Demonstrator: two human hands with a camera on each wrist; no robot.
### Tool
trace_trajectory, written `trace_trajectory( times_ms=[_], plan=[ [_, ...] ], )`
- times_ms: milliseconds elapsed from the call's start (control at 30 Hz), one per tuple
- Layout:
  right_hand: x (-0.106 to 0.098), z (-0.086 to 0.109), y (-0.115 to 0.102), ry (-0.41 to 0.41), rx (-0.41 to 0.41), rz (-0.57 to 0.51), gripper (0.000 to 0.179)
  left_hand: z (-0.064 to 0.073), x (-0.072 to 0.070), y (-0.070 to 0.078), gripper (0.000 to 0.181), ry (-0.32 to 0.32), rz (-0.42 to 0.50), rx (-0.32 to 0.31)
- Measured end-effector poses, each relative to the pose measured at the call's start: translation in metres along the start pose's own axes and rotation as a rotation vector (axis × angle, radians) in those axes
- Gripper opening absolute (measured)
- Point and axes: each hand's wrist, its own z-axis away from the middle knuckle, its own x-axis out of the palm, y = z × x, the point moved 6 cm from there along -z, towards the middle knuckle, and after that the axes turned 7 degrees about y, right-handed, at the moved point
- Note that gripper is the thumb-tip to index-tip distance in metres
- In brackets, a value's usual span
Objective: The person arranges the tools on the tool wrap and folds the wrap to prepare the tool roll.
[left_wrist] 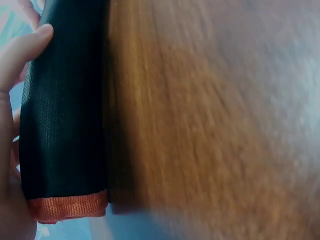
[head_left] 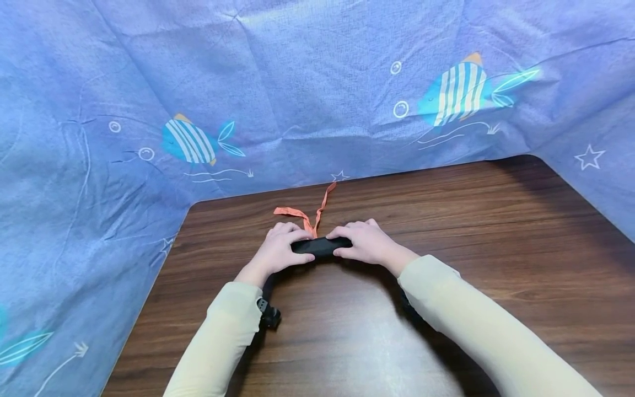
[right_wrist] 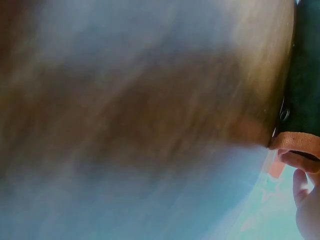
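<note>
A black fabric roll (head_left: 322,247) with orange edging lies crosswise on the table between both hands. My left hand (head_left: 280,248) grips its left part, thumb on the near side and fingers over the far side. On the right part, my right hand (head_left: 369,242) holds it in the same way. Two orange ties (head_left: 294,212) spread out behind the roll. In the left wrist view, the orange trim (left_wrist: 70,206) shows at the end of the roll (left_wrist: 65,110), with the thumb against the cloth. The right wrist view shows the other trimmed end (right_wrist: 300,141) near the fingers.
The dark wood-grain table (head_left: 471,237) extends to both sides and toward me. A blue cloth (head_left: 317,71) with fish prints hangs behind its far edge and along the sides. A small black device (head_left: 270,315) sits at the left wrist.
</note>
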Motion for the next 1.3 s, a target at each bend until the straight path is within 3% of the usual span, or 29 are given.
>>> trace_trajectory(
  times_ms=[300, 500, 767, 900, 1167, 1300],
  plan=[
    [-0.002, -0.003, -0.001, 0.034, 0.023, 0.104, 0.036, 0.005, -0.006, 0.012, 0.038, 0.106, -0.11, 0.082],
    [-0.004, -0.005, -0.002, 0.024, 0.041, 0.118, 0.035, 0.007, -0.007, 0.016, 0.037, 0.149, -0.138, 0.084],
    [-0.005, -0.007, 0.003, -0.048, 0.073, 0.112, 0.044, 0.003, -0.006, 0.008, 0.036, 0.109, -0.047, -0.062],
    [-0.001, -0.005, 0.009, -0.053, 0.085, 0.081, 0.05, 0.0, -0.005, 0.006, 0.038, 0.073, -0.05, -0.103],
    [0.004, -0.002, 0.015, -0.052, 0.096, 0.002, 0.051, -0.003, -0.004, 0.005, 0.038, 0.0, -0.053, -0.111],
    [0.0, -0.002, 0.011, 0.059, 0.06, -0.019, 0.045, -0.003, -0.005, 0.007, 0.036, 0.044, -0.071, -0.081]
  ],
)
